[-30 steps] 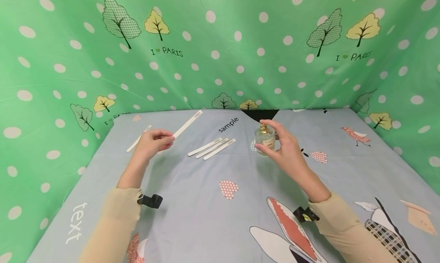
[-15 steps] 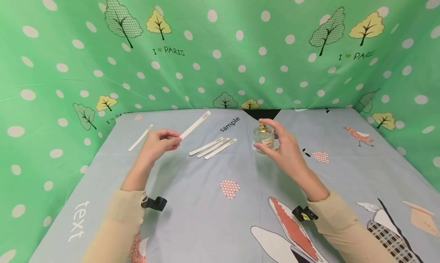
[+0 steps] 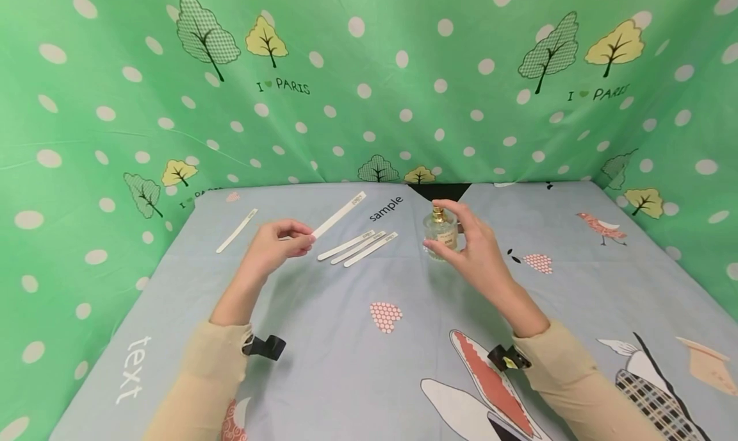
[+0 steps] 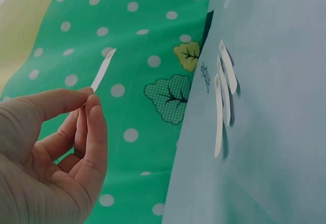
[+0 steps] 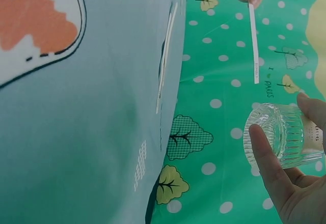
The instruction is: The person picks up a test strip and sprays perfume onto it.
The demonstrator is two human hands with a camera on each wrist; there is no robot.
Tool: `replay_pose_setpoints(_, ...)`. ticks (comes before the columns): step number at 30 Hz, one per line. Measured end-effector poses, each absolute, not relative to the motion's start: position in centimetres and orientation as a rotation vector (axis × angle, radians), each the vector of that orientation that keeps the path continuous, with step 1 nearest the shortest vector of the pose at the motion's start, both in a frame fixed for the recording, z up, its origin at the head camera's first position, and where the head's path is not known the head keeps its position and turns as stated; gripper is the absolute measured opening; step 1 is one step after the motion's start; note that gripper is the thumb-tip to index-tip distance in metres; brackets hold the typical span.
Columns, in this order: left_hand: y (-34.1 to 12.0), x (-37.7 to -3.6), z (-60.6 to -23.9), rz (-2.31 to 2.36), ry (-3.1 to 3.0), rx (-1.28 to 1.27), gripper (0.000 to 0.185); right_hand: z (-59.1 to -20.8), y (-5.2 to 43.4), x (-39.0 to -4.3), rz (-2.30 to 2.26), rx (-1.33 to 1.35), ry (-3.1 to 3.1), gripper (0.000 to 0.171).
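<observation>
My left hand (image 3: 279,245) pinches a white perfume test strip (image 3: 340,215) by its lower end between thumb and index finger. The printed end of the strip points up and to the right, towards the bottle. My right hand (image 3: 481,252) grips a clear glass perfume bottle (image 3: 441,231) with a gold spray top. Its index finger lies on the sprayer and its thumb under the base. In the right wrist view the ribbed glass of the bottle (image 5: 282,137) shows raised above the table, with the held strip (image 5: 254,46) some way off.
Three more test strips (image 3: 357,249) lie side by side on the grey-blue patterned cloth (image 3: 323,338) between the hands. A single strip (image 3: 237,231) lies at the far left. A green dotted curtain (image 3: 369,95) encloses the back and sides.
My left hand has moved right with the test strip, bringing it nearer the bottle and over the three lying strips. My right hand with the perfume bottle has hardly moved.
</observation>
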State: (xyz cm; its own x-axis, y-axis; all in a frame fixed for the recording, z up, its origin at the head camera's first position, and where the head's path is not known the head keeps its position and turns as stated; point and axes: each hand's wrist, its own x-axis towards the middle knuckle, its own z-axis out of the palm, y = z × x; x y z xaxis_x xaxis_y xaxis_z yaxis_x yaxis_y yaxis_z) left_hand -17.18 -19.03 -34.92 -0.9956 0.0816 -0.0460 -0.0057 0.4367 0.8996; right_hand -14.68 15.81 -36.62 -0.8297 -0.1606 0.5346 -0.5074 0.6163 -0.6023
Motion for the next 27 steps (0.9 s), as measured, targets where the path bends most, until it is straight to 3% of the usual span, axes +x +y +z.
replay_pose_setpoints(27, -16.6, -17.0, -34.8, 1.597, 2.543, 0.186, 0.025, -37.0, 15.2, -15.6, 1.110, 0.533, -2.413, 0.069)
